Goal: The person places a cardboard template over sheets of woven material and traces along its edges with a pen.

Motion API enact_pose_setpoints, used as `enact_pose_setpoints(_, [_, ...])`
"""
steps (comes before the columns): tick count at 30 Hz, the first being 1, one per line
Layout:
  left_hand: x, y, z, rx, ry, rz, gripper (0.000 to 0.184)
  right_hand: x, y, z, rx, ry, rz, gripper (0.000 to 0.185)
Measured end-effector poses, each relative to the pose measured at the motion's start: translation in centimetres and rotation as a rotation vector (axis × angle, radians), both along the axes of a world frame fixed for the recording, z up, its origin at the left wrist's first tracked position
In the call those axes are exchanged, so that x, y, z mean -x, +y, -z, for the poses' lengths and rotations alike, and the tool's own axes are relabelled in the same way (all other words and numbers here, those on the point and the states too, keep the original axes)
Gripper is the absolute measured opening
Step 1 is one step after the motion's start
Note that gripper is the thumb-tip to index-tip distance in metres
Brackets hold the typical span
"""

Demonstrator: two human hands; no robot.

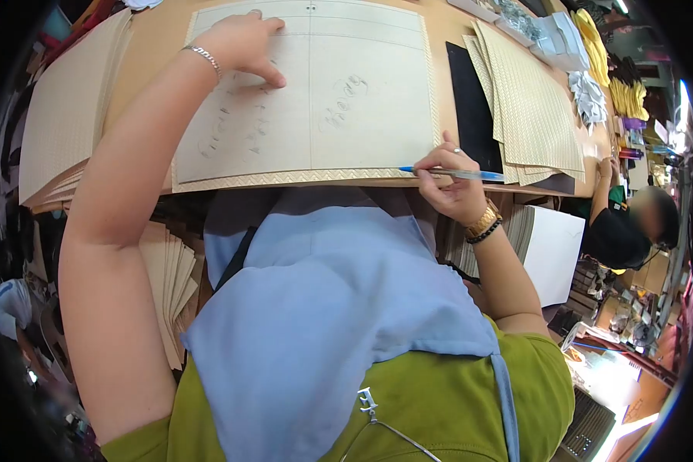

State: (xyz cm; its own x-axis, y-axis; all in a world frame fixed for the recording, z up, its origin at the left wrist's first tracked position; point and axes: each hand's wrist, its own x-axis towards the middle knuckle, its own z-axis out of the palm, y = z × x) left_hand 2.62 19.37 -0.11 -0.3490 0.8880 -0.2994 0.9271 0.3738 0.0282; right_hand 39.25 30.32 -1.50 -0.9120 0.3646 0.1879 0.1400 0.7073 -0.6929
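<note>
The fingers of the person's right hand [460, 185] were curled in around a slim clear-and-blue plastic pen [487, 176], thumb on the near side, the pinch closed up snugly. From where I stood, the pen ran nearly crosswise, its long axis roughly along the near edge of a large cream sheet with a woven-textured border [381, 65]. Its dark blue end pointed left from those fingers, just over the sheet's near edge by the right corner; I couldn't tell whether it touched. Most of the sheet spread out to the left of the pen fingers and beyond them, marked with a ruled line running away from the body and with looping scribbles. So the right hand was the nearer one to that corner.

The left hand [242, 45] was well apart, past the ruled line towards the sheet's far left. Its fingers were spread, thumb held wide, resting on the sheet and gripping nothing.

Farther right of the pen fingers lay a flat black panel [468, 104], then a stack of cream woven-textured sheets [535, 108]. Beyond the left wrist stood a taller pile of cream sheets [65, 100] on the light wood-coloured table [155, 38].
</note>
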Motion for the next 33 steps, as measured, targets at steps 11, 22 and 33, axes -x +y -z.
enact_pose_setpoints(11, [-0.2, 0.0, -0.5, 0.007, -0.034, -0.018, 0.1, -2.0, 1.9, 0.8, -0.118, -0.014, 0.016, 0.008])
enact_pose_setpoints(22, [-0.2, -0.2, -0.3, -0.008, -0.023, -0.01, 0.103, -1.9, 1.8, 0.8, -0.017, -0.032, 0.027, 0.006])
enact_pose_setpoints(33, [-1.5, -6.7, 2.9, -0.426, -0.043, -0.169, 0.089, 1.9, 2.8, 2.9, -0.122, 0.027, 0.277, 0.031])
